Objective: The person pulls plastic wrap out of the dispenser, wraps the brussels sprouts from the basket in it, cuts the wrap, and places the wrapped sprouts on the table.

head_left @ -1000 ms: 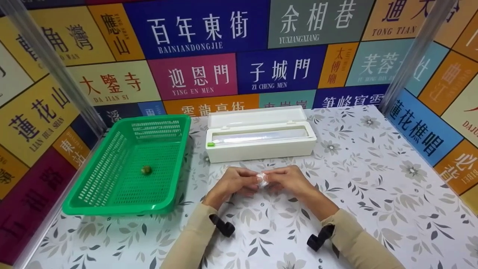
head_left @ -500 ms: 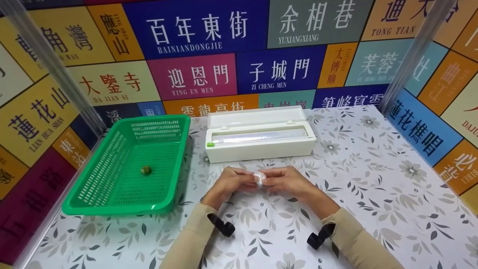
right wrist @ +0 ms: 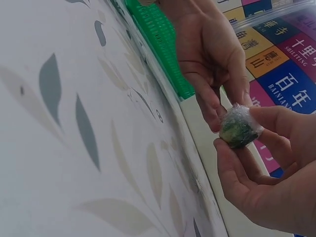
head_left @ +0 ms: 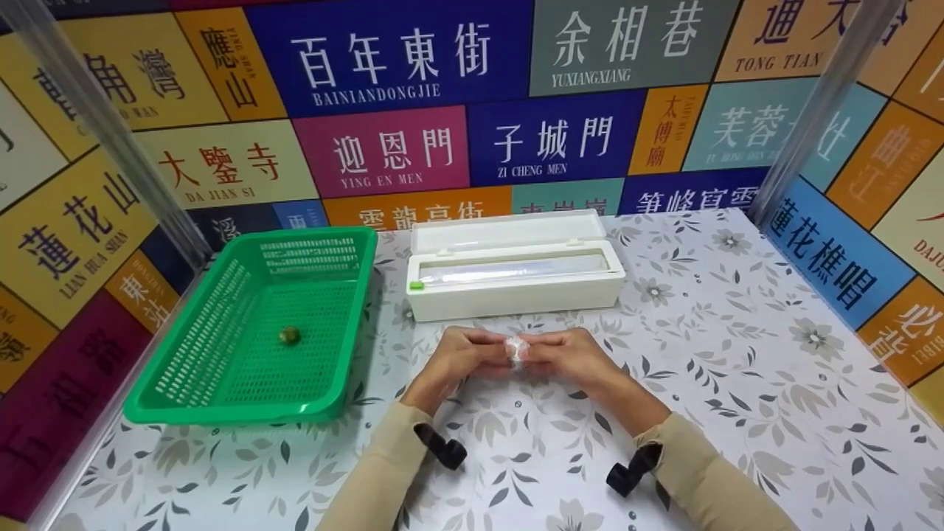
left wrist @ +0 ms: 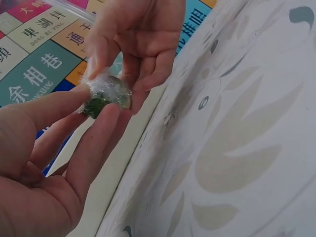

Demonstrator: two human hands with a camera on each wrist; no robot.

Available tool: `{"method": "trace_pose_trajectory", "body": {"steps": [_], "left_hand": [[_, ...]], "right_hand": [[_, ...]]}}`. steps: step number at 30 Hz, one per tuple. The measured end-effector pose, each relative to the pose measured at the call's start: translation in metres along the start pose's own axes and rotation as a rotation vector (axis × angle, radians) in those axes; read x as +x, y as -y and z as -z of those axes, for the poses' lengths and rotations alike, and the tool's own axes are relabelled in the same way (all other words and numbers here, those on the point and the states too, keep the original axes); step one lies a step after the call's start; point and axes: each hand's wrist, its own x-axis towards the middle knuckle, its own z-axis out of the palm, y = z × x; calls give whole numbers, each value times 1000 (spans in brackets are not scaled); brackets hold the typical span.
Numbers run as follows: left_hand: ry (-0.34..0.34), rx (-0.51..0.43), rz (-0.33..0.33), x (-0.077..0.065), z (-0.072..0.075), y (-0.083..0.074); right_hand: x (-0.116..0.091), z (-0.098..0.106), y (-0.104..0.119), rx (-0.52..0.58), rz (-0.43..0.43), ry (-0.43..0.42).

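Between my two hands is a small, round green thing wrapped in crinkled clear plastic film (right wrist: 240,127), its film bunched whitish at the top. My left hand (head_left: 461,360) pinches it from one side with thumb and fingers. From the other side my right hand (head_left: 575,355) pinches it too, so the fingertips of both hands meet around the bundle. In the left wrist view, dark and pale green show through the film. Just behind the hands stands a long white cling film box (head_left: 516,293), lid raised, with a roll of clear film (head_left: 516,268) inside.
A green plastic basket (head_left: 341,383) stands to the left, with one small brownish-green round thing (head_left: 289,335) on its floor. The table has a floral cloth (head_left: 737,398). Colourful sign-printed walls (head_left: 391,147) enclose the back and sides. A green slider (head_left: 417,285) sits on the box's left end.
Both hands stay in about the same place above the table. Their fingers shift on the wrapped bundle, which moves slightly left and then back right. Basket and box have not moved.
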Motion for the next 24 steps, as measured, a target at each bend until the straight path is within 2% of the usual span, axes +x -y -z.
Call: {"method": "trace_pose_trajectory", "body": {"steps": [6, 10, 14, 17, 21, 24], "left_hand": [[11, -93, 51, 1, -1, -1], [-9, -86, 39, 1, -2, -1], [-46, -51, 4, 1, -6, 0], [-58, -53, 5, 1, -8, 0], [-16, -92, 32, 0, -8, 0], [26, -121, 42, -1, -5, 1]], "right_hand": [[0, 3, 1, 32, 28, 63], [0, 4, 2, 52, 39, 95], [1, 0, 0, 113, 17, 50], [2, -4, -1, 144, 6, -2], [2, -6, -2, 121, 4, -36], [3, -6, -2, 108, 5, -32]]}}
